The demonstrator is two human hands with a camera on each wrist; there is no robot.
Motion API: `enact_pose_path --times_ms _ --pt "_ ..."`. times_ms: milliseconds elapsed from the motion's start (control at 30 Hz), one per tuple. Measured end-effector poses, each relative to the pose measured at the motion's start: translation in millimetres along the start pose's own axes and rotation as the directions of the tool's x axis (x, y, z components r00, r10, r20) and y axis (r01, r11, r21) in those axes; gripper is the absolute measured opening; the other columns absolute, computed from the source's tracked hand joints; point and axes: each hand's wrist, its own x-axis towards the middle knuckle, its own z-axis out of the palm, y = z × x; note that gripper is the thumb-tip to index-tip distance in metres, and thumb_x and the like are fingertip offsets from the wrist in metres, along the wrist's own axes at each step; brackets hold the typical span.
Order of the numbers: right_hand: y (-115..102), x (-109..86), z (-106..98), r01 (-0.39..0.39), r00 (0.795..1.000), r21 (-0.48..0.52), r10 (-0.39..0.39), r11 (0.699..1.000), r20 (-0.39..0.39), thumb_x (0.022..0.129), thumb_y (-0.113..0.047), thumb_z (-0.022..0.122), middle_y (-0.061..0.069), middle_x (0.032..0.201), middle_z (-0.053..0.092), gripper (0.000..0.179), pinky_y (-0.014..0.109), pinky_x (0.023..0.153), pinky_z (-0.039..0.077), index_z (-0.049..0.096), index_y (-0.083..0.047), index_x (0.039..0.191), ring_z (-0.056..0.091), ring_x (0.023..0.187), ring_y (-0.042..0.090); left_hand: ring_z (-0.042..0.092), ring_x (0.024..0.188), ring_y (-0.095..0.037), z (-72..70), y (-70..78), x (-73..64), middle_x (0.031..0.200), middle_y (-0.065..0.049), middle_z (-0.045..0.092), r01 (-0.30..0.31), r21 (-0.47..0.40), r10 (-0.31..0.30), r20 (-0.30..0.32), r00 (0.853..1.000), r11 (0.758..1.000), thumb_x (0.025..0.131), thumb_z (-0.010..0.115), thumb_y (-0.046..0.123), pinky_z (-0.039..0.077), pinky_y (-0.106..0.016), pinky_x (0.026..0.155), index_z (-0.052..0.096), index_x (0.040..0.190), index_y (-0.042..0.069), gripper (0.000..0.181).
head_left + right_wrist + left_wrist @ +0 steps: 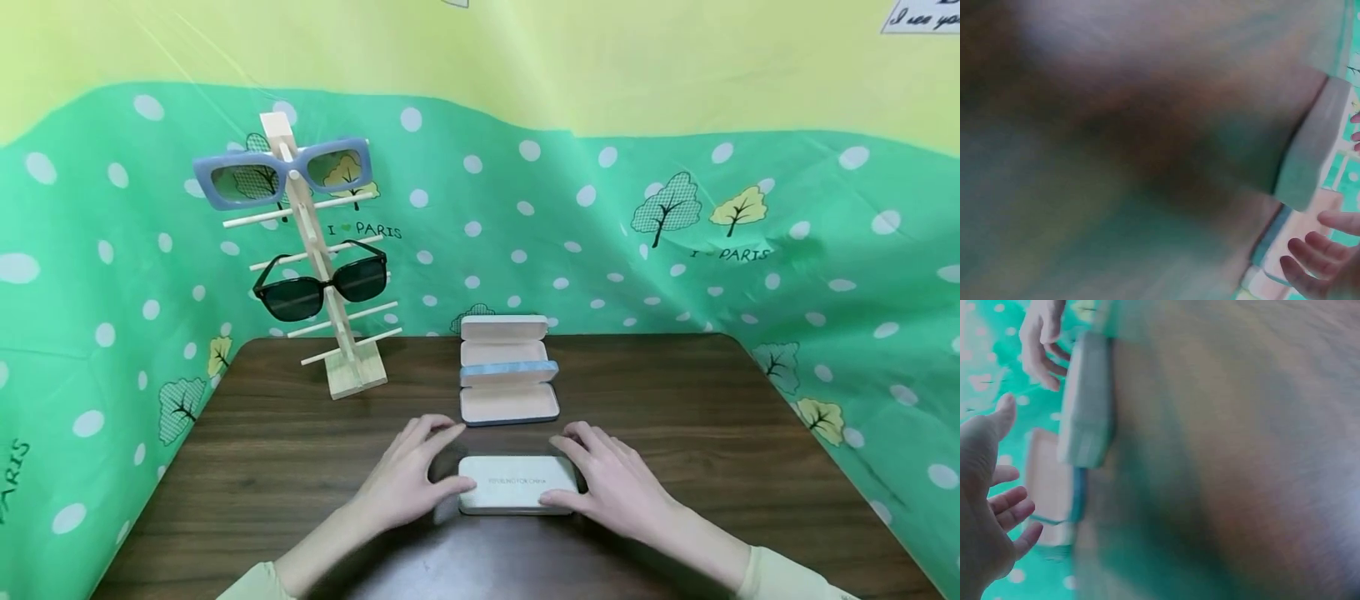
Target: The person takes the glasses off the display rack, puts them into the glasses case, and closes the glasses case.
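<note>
A closed white glasses case [517,500] with small printed lettering lies on the table between both hands. My left hand [411,477] is at its left end, thumb by the near left corner and fingers spread with a gap. On the other side, my right hand [618,482] has its thumb tip over the case's right part and its fingers beyond the far right corner. The left wrist view shows the left hand [988,481] apart from the case [1088,403], fingers loosely bent. Likewise, the right hand [1325,259] curves loosely beside the case [1313,150] in the right wrist view.
Two opened glasses cases [510,403] with pale linings stand one behind the other beyond the closed case. At the back left, a wooden rack [356,372] holds blue-framed sunglasses [217,197] above black sunglasses [296,300]. A patterned green cloth [585,275] hangs behind the dark wooden table [675,392].
</note>
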Motion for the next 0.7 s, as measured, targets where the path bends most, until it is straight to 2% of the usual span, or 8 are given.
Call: enact_pose_path --times_ms 167,300,367,500,700 --pt "-2.8 16.1 -14.8 -0.007 0.995 0.073 0.015 0.997 -0.096 0.085 -0.066 0.072 -0.003 0.121 0.065 0.064 0.044 0.081 0.059 0.07 -0.018 0.128 0.069 0.103 0.021 0.055 0.132 -0.024 -33.9 6.0 5.3 0.138 0.002 0.059 0.038 -0.044 -0.042 -0.104 0.994 0.998 0.087 0.077 0.053 0.044 -0.054 0.114 0.053 0.15 0.025 0.073" --pt "-7.8 30.7 -26.8 -0.05 0.991 0.191 0.073 0.98 -0.114 0.09 -0.058 0.073 -0.008 0.117 0.067 0.053 0.041 0.079 0.058 0.071 -0.02 0.126 0.069 0.102 0.016 0.056 0.129 -0.019 -56.8 6.7 7.7 0.134 0.002 0.061 0.025 -0.048 -0.033 -0.174 0.984 0.999 0.088 0.078 0.052 0.044 -0.05 0.113 0.044 0.155 0.028 0.078" --pt "-10.5 37.4 -33.1 -0.077 0.989 0.252 0.106 0.965 -0.103 0.092 -0.056 0.071 -0.011 0.116 0.067 0.048 0.039 0.079 0.058 0.07 -0.022 0.127 0.069 0.102 0.013 0.056 0.127 -0.017 -65.8 6.4 8.3 0.132 0.001 0.063 0.009 -0.048 -0.018 -0.199 0.98 0.999 0.088 0.077 0.051 0.045 -0.048 0.109 0.044 0.155 0.028 0.078" --pt "-15.0 51.3 -46.9 -0.112 0.986 0.355 0.148 0.928 -0.078 0.096 -0.051 0.068 -0.01 0.117 0.07 0.043 0.041 0.086 0.057 0.07 -0.022 0.129 0.07 0.108 0.016 0.056 0.127 -0.016 -79.7 6.6 7.6 0.131 0.002 0.064 -0.007 -0.04 -0.003 -0.237 0.972 0.999 0.089 0.077 0.049 0.045 -0.047 0.109 0.047 0.152 0.027 0.073" --pt "-18.3 72.5 -65.9 -0.154 0.98 0.509 0.195 0.847 -0.028 0.101 -0.048 0.062 -0.004 0.122 0.072 0.041 0.043 0.094 0.055 0.07 -0.02 0.13 0.067 0.112 0.017 0.057 0.126 -0.018 -96.2 7.9 4.5 0.128 0.003 0.067 -0.012 -0.029 0.003 -0.29 0.957 1.0 0.089 0.079 0.043 0.045 -0.048 0.107 0.055 0.147 0.025 0.066"
